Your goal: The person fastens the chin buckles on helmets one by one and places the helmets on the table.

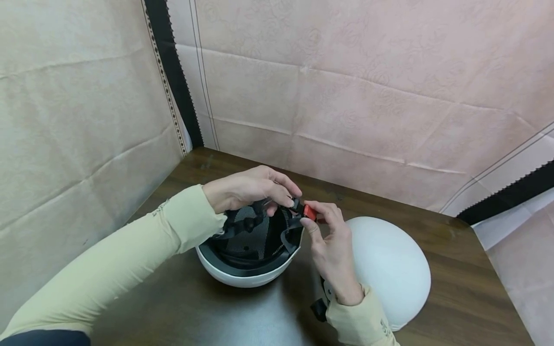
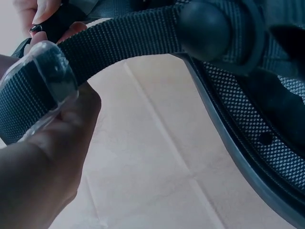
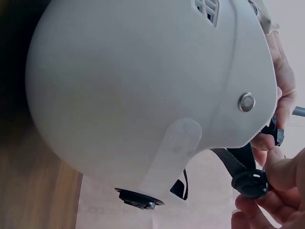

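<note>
A white helmet lies upside down on the table, its black padded inside facing up. Over its right rim, my left hand pinches a black clip on the chin strap. My right hand holds a black and red buckle between thumb and fingers, right against that clip. The left wrist view has the black webbing strap curving across, with a clear plastic sleeve around part of it. In the right wrist view the two strap ends, black clip and buckle, are close together.
A second white helmet sits dome up beside my right forearm, a black part poking out at its left. The brown wooden table is backed by pale cloth walls. A dark adjuster juts from the shell's edge.
</note>
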Action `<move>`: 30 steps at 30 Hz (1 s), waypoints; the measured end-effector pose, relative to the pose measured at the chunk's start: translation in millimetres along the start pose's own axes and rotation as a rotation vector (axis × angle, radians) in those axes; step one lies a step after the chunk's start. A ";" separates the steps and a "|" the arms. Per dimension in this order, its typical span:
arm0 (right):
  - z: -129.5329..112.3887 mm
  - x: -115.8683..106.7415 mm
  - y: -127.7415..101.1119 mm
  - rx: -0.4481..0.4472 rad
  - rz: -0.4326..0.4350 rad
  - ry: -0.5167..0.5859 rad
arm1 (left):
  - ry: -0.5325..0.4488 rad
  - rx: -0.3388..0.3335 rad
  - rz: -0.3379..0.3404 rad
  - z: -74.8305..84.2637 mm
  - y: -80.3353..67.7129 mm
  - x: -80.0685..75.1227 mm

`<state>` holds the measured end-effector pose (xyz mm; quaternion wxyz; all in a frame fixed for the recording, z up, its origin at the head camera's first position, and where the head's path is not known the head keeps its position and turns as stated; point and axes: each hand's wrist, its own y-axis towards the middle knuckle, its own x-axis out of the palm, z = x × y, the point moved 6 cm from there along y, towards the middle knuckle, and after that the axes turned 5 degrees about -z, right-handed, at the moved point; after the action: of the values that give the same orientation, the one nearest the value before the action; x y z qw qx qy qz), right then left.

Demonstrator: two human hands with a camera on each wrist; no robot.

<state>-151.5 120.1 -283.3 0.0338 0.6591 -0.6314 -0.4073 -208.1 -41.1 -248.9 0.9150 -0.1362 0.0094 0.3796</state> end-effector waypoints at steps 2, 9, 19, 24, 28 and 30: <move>-0.8 0.0 -0.3 -0.007 0.007 0.007 | -0.004 -0.008 0.003 0.1 0.3 0.2; -2.9 -0.6 -0.2 -0.017 0.019 0.010 | 0.003 -0.024 0.019 0.3 1.4 1.2; -6.9 0.7 1.7 -0.048 -0.013 0.006 | -0.003 -0.055 0.015 -3.5 4.7 6.8; -5.5 0.4 1.5 -0.047 -0.012 0.003 | 0.009 -0.052 0.021 -3.6 5.4 6.8; -5.2 0.3 2.0 -0.056 -0.012 0.009 | 0.018 -0.056 0.030 -2.9 4.7 6.1; -4.7 -0.3 2.3 -0.061 -0.011 0.017 | 0.040 -0.057 0.031 -2.4 4.0 6.2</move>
<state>-150.6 117.7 -278.8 0.0569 0.6647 -0.6148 -0.4207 -206.3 -34.8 -253.0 0.9043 -0.1698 0.0187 0.3911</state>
